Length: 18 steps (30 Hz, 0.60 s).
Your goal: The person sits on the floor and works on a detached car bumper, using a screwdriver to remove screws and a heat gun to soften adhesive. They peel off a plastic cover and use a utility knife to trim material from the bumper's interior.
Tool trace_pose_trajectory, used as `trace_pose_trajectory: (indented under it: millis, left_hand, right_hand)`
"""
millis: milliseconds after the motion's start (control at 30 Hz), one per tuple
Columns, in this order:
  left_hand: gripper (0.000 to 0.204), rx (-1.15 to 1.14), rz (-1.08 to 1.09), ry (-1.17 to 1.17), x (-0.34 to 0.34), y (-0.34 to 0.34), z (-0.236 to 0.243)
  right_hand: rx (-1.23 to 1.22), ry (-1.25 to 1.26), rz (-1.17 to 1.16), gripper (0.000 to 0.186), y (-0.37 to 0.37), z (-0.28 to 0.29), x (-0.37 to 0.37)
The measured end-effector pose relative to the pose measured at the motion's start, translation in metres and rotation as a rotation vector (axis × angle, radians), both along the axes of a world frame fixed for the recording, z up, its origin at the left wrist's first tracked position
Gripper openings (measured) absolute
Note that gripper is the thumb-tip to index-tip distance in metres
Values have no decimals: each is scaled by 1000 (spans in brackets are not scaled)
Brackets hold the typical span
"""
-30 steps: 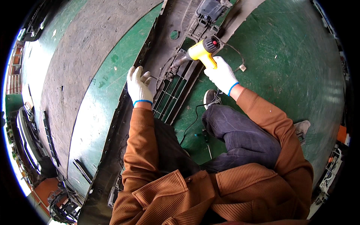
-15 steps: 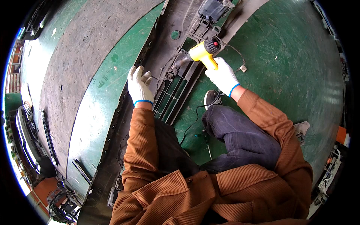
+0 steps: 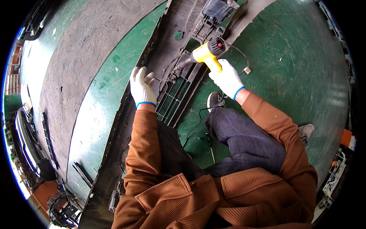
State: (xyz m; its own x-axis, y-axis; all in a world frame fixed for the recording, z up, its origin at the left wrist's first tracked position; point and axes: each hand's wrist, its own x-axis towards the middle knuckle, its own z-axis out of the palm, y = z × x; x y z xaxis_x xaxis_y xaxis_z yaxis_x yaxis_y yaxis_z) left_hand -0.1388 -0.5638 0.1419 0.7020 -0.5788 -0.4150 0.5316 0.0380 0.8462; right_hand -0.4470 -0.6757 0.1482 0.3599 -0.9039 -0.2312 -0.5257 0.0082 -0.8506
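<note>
My right hand (image 3: 227,80), in a white glove with a blue cuff, is closed round the handle of a yellow heat gun (image 3: 207,55) with a black rear cap. Its metal nozzle (image 3: 186,62) points down-left at a bracket (image 3: 173,77) on a long dark plastic car bumper (image 3: 162,44), seen from its inner side, which has a slatted grille (image 3: 169,101). My left hand (image 3: 143,86), also gloved, rests at the bumper's left edge with its fingers apart and slightly bent. A black cord (image 3: 200,118) runs below the gun.
A screwdriver (image 3: 211,149) lies on the green floor (image 3: 286,57) by my bent leg (image 3: 244,141). A grey curved mat (image 3: 68,84) is to the left. Bumper parts (image 3: 32,147) and black strips (image 3: 82,173) lie at the left; more parts (image 3: 331,179) line the right rim. A pale rag (image 3: 307,133) is near my right elbow.
</note>
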Motion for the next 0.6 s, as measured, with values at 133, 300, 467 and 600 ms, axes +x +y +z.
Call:
trace_pose_trajectory:
  millis: [133,300,467,600]
  left_hand:
    - [49,-3,2,0,3,2,-1]
    - [50,1,-6,10,1,0,1]
    - [51,0,-8,-9,2,2,1]
    - [51,8,-3,-11,1,3,4]
  right_hand:
    - [116,-8,-22,54,4,15,6]
    - [4,-3,-12,54,1,0,0]
    - [9,1,-16,55,0,-3,-1]
    - [13,-10,-18,55,0,-5,-1]
